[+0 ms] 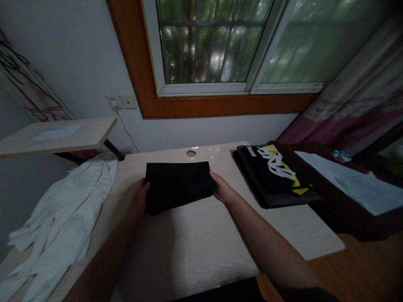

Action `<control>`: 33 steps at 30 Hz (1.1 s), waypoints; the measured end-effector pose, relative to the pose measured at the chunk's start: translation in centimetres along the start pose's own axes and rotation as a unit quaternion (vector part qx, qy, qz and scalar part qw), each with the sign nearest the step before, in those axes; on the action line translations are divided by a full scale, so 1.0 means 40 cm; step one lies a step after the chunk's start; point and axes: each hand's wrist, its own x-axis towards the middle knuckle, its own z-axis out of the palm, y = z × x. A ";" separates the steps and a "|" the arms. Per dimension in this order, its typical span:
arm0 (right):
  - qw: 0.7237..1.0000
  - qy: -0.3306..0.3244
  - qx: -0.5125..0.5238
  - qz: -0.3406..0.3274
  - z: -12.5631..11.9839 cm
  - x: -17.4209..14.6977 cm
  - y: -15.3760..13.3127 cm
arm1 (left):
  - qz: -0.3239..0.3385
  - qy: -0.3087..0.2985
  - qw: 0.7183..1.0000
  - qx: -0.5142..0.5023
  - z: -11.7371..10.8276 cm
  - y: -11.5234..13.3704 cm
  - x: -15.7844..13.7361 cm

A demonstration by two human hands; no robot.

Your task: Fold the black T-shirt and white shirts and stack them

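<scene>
A folded black cloth [179,184], roughly rectangular, is held between my two hands over the pale wooden desk [201,247]. My left hand [140,197] grips its left edge, thumb on the near face and the other fingers hidden behind. At the right edge, my right hand [222,188] is closed on the cloth, with most of its fingers out of sight behind it. Whether the cloth's lower edge touches the desk, I cannot tell. Its exact kind of garment does not show.
Folded black clothes [261,172] with a white and yellow print lie stacked at the right. White cloth [72,205] spreads along the left side, beside a raised shelf [103,128]. Behind the desk are a cable hole [191,154], a wall socket [121,102] and a window [208,46].
</scene>
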 end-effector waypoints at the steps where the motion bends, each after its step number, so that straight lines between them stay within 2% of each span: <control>1: 1.000 -0.023 -0.005 0.011 -0.001 -0.002 0.003 | -0.012 -0.007 1.000 -0.023 0.002 0.006 0.002; 5: 0.995 -0.090 -0.029 0.041 0.006 -0.013 0.006 | -0.056 -0.030 0.990 -0.126 0.009 0.040 -0.002; 8: 0.995 -0.082 -0.026 0.055 0.020 -0.025 -0.005 | -0.100 -0.046 0.977 -0.185 0.012 0.060 -0.014; 11: 0.995 -0.060 0.005 0.075 0.032 -0.039 -0.018 | -0.129 -0.075 0.971 -0.189 0.012 0.065 -0.022; 18: 0.991 -0.047 0.060 0.106 0.049 -0.043 -0.033 | -0.098 -0.084 0.970 -0.208 0.018 0.072 -0.017; 25: 0.997 -0.005 0.020 0.068 0.037 -0.013 -0.016 | -0.047 -0.209 0.959 -0.184 0.035 0.052 -0.026; 29: 0.999 0.029 -0.008 0.029 0.028 0.000 -0.011 | -0.062 -0.264 0.952 -0.140 0.031 0.035 -0.027; 33: 0.999 0.034 0.006 0.019 0.025 0.003 -0.017 | -0.069 -0.293 0.939 -0.167 0.025 0.052 -0.039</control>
